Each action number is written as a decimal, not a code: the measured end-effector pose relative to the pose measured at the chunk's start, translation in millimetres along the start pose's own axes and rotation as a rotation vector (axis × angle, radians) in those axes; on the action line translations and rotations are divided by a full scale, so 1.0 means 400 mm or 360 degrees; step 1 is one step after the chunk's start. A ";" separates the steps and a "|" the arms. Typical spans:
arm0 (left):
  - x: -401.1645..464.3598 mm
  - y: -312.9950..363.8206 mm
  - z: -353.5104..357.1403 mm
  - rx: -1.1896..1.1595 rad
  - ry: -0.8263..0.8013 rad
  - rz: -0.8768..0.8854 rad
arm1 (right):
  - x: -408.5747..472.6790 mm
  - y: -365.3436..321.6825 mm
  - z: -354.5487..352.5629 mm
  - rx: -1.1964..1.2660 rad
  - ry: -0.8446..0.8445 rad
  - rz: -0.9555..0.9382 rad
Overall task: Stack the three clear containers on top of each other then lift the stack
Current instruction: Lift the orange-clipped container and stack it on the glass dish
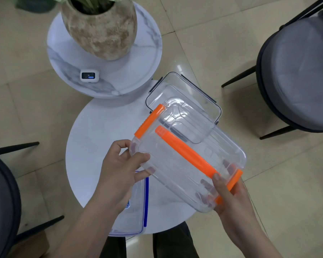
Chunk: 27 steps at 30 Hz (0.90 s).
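Observation:
A clear container with orange clips and an orange handle (186, 157) is held in the air above the round white table (101, 138). My left hand (119, 168) grips its near-left corner. My right hand (229, 194) holds its near-right end, fingers underneath and thumb on the handle. A clear container with dark clips (185, 90) lies on the table's far right, partly behind the held one. A clear container with blue clips (138, 207) lies at the table's near edge, partly hidden by my left forearm.
A higher marble side table (67, 58) at the back carries a large stone plant pot (101, 28) and a small white device (89, 75). Grey cushioned chairs stand at the right (298, 75) and the lower left (2, 202). The floor is tiled.

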State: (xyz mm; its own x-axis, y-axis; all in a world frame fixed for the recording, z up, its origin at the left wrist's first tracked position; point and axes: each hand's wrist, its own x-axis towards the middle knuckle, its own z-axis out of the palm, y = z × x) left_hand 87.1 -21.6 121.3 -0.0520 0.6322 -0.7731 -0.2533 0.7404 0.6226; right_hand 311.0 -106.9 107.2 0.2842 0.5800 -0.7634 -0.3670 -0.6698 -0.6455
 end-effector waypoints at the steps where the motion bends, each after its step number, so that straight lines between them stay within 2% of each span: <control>1: -0.001 -0.001 0.002 0.0003 0.0007 0.0006 | 0.000 0.002 0.002 0.0010 -0.0009 0.0005; 11: 0.073 0.051 0.070 -0.0015 0.0036 0.0293 | 0.090 -0.081 0.041 -0.0040 0.0047 -0.0085; 16: 0.159 0.113 0.118 0.0023 0.0084 0.0349 | 0.181 -0.154 0.061 -0.0162 0.0011 -0.0189; 27: 0.291 0.180 0.177 0.0383 0.0186 0.0408 | 0.304 -0.243 0.073 -0.0364 0.0003 -0.0205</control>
State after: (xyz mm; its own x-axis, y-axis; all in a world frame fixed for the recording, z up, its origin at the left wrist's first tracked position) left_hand 131.3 121.6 84.7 -0.1977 0.7841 -0.5883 0.0159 0.6026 0.7979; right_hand 355.1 42.2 77.8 0.3175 0.6665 -0.6745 -0.1178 -0.6781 -0.7255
